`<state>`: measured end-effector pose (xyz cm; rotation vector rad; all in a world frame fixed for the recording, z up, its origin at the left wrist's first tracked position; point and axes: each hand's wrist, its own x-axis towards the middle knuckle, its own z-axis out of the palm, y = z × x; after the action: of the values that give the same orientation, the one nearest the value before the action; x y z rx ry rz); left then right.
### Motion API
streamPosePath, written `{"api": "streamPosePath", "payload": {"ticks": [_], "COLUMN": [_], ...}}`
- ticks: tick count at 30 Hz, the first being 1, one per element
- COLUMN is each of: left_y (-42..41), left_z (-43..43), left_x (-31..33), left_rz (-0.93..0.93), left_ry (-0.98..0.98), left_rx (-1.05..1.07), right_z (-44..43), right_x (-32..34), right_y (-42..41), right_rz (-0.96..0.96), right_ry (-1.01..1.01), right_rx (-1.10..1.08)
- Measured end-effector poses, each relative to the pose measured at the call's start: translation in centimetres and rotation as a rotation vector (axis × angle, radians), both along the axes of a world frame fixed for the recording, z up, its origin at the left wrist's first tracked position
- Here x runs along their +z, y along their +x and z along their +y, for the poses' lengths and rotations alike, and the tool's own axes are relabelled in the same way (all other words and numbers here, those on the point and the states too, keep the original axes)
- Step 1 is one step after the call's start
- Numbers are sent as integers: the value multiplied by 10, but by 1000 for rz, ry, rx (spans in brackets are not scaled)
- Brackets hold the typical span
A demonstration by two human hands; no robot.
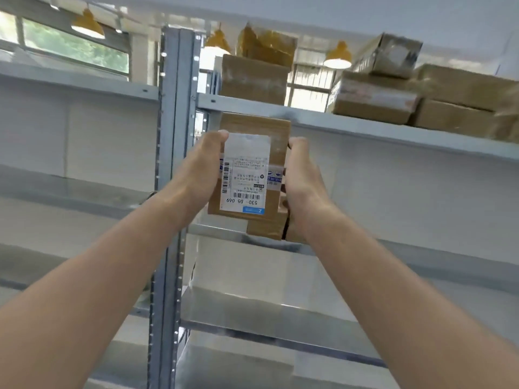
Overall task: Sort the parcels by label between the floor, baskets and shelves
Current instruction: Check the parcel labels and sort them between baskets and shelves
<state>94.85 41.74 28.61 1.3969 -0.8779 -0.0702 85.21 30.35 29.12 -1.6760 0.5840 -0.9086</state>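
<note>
Head, parcel (254, 175) between left fingers (220, 137), right fingers (298, 143)

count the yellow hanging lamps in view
3 yellow lamps: one upper left near the window, one just right of the shelf post, one between the parcel stacks on the top shelf. Others may be hidden behind those parcels.

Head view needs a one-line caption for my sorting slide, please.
Left hand and right hand hold a labelled parcel up before metal shelves, cardboard boxes stacked above.
</note>
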Motion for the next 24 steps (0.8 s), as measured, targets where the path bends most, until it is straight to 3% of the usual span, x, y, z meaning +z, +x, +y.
{"api": "streamPosePath", "payload": {"ticks": [9,24], "left_y": [-77,-181], "left_z": [-58,-152], "left_x": [49,41], "left_rz": [-58,59], "left_ry": [-103,-111], "left_rx": [-96,-518], "right_z": [-45,-76], "right_x": [54,38], "right_y": [-90,-216], "right_rz": [-89,-134], "right_ry": [-132,-149], "right_rx": [-121,-557]}}
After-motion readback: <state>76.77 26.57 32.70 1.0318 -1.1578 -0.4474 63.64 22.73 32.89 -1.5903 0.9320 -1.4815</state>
